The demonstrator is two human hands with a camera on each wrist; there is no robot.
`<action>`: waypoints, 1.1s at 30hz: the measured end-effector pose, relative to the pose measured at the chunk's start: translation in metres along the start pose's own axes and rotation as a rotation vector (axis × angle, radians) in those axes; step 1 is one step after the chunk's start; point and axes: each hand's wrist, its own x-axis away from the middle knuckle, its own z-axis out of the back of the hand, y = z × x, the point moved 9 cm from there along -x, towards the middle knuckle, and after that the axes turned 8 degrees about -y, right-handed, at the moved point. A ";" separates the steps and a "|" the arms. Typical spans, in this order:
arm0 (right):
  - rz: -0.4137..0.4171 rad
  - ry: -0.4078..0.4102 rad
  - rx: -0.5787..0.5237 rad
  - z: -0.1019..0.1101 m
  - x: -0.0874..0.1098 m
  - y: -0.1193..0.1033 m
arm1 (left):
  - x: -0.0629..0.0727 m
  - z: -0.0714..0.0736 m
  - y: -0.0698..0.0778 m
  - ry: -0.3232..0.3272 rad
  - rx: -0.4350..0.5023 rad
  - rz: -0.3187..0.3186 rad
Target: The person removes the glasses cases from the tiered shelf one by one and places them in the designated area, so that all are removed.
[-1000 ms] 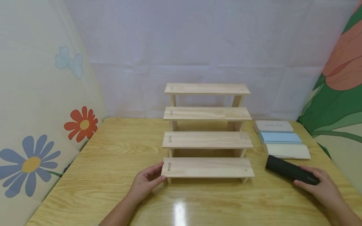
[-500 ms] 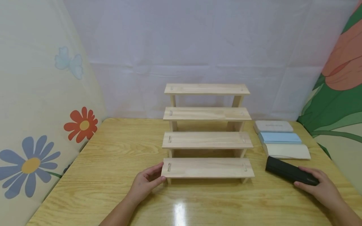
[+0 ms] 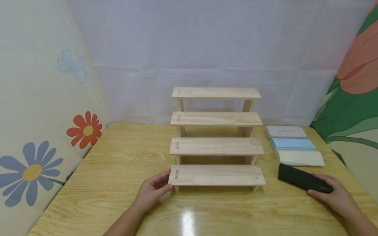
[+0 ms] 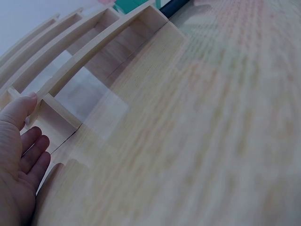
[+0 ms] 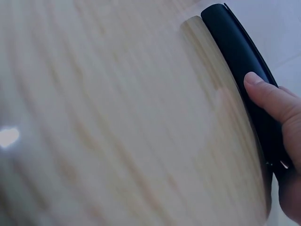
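A pale wooden display stand (image 3: 217,175) with several stepped shelves stands in the middle of the table in the head view. My left hand (image 3: 153,190) holds the left end of its lowest shelf, thumb at the front corner and fingers along the side. From the left wrist view, the thumb touches the shelf's edge while the other fingers curl beneath, close to the stand's leg (image 4: 61,113). At the right, my right hand (image 3: 333,195) grips the near end of a long black glasses case (image 3: 301,178), low at the tabletop. Its thumb presses on the case's side in the right wrist view.
Behind the black case, a white case (image 3: 285,131), a light blue case (image 3: 292,144) and a cream case (image 3: 299,158) lie in a row right of the stand. The glossy wood-grain table (image 3: 124,150) meets a white cloth backdrop (image 3: 159,46) and flower-printed side panels.
The black case's far end has dipped and shifted very slightly to the right with my right hand. My left hand and the stand have not moved.
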 end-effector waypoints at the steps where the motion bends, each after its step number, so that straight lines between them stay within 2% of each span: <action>1: 0.004 0.007 0.002 0.000 0.000 0.000 | 0.000 0.000 0.000 -0.001 0.001 -0.001; 7: -0.020 0.060 0.029 0.005 -0.002 0.004 | -0.001 0.000 0.001 -0.004 0.006 -0.015; 17: -0.089 0.133 -0.039 0.012 -0.003 0.013 | -0.001 0.000 0.001 -0.003 0.007 -0.012; 21: -0.148 0.140 -0.073 0.014 -0.002 0.017 | -0.001 0.000 0.001 0.000 0.005 -0.015; 29: -0.192 0.174 -0.066 0.017 -0.003 0.015 | -0.002 0.002 0.000 0.006 0.001 -0.022; 33: -0.214 0.161 -0.076 0.017 -0.005 0.015 | -0.002 0.002 0.000 0.005 -0.002 -0.028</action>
